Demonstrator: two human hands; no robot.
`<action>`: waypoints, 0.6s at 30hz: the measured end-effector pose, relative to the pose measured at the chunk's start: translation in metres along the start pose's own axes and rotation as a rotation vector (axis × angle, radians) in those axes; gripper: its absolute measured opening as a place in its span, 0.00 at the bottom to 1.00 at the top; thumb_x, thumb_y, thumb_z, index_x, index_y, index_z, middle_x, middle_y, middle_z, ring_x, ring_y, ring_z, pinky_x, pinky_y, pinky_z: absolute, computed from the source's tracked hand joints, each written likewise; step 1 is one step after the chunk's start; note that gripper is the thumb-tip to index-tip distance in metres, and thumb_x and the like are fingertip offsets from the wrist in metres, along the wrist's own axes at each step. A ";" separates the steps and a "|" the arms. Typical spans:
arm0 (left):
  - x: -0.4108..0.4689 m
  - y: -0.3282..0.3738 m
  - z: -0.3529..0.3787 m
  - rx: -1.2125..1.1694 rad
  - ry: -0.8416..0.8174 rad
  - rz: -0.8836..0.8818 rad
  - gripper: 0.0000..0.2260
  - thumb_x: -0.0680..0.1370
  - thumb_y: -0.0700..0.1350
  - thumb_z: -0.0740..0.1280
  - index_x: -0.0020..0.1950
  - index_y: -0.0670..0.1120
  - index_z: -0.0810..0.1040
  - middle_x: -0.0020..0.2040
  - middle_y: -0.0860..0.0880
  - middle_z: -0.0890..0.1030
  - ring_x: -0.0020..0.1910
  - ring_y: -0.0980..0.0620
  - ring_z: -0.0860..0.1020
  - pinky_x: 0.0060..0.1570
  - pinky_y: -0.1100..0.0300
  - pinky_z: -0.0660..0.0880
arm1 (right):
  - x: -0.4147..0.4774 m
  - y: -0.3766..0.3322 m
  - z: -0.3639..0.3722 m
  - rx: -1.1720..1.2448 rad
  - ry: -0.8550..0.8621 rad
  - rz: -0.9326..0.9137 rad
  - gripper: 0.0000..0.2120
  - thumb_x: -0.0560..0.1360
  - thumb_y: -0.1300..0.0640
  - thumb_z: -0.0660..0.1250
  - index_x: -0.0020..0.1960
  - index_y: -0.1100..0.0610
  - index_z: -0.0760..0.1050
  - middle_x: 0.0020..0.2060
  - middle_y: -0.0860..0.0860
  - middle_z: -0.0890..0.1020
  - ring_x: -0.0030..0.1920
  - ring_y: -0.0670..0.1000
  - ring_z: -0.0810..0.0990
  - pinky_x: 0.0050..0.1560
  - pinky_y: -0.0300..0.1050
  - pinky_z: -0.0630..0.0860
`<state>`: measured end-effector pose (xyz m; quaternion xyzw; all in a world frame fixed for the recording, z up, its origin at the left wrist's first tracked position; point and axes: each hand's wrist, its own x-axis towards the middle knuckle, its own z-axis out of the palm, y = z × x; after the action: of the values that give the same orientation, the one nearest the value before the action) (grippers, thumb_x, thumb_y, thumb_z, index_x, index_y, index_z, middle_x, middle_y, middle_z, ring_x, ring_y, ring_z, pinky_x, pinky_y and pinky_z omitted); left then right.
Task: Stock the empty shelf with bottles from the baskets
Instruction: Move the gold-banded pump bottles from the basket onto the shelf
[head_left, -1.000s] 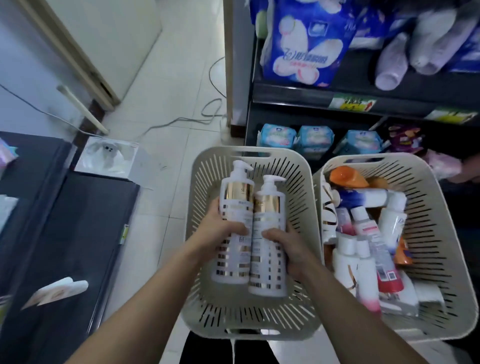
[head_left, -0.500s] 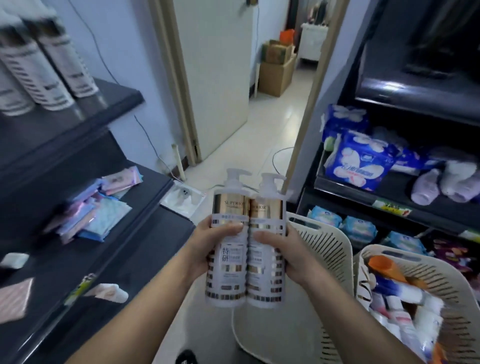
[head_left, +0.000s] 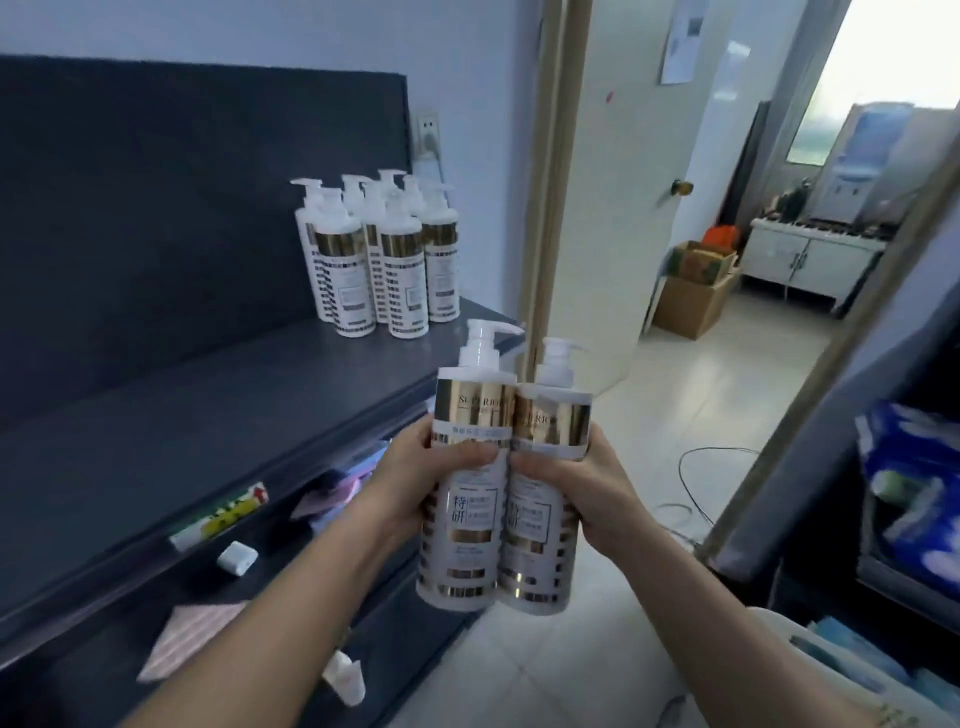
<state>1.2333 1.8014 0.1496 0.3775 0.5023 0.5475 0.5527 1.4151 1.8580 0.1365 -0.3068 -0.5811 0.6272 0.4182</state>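
Observation:
My left hand (head_left: 410, 480) grips a white pump bottle with gold bands (head_left: 465, 525), held upright in mid-air. My right hand (head_left: 582, 486) grips a second, matching pump bottle (head_left: 545, 535) pressed against the first. Both bottles hang just off the right front corner of the dark shelf (head_left: 218, 415). Several identical pump bottles (head_left: 379, 260) stand in a cluster at the shelf's far right end, against the dark back panel. The baskets are almost out of view; only a pale rim (head_left: 831, 654) shows at the lower right.
A lower shelf (head_left: 171, 644) under the dark one holds small packets and a white box. A price label (head_left: 223, 517) sits on the shelf edge. An open door (head_left: 613, 208) and tiled floor lie ahead. A second shelving unit (head_left: 893, 493) with blue packs stands on the right.
Both hands have lifted the two bottles out of the basket and up to the level of the dark shelf. My view has swung up and left, from the baskets to the shelf.

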 end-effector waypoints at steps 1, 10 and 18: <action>0.001 0.012 -0.013 0.011 0.006 0.035 0.24 0.63 0.37 0.77 0.58 0.37 0.77 0.50 0.39 0.84 0.48 0.40 0.83 0.43 0.51 0.80 | 0.012 -0.003 0.012 -0.016 0.005 -0.018 0.16 0.68 0.69 0.75 0.55 0.63 0.79 0.50 0.62 0.85 0.50 0.63 0.85 0.48 0.56 0.82; 0.018 0.091 -0.094 0.042 0.141 0.223 0.24 0.60 0.37 0.77 0.55 0.40 0.79 0.49 0.41 0.85 0.50 0.41 0.83 0.51 0.47 0.79 | 0.111 -0.025 0.087 -0.116 -0.052 -0.080 0.36 0.58 0.58 0.82 0.62 0.63 0.74 0.52 0.59 0.85 0.52 0.60 0.85 0.54 0.64 0.80; 0.066 0.124 -0.129 0.138 0.303 0.320 0.23 0.59 0.35 0.78 0.52 0.39 0.77 0.45 0.46 0.85 0.45 0.47 0.84 0.42 0.55 0.79 | 0.190 -0.037 0.106 -0.229 -0.067 -0.150 0.36 0.56 0.56 0.84 0.61 0.54 0.75 0.51 0.51 0.86 0.51 0.51 0.85 0.51 0.51 0.82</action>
<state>1.0739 1.8632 0.2328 0.4030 0.5495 0.6428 0.3499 1.2412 1.9742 0.2063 -0.2871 -0.6839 0.5335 0.4065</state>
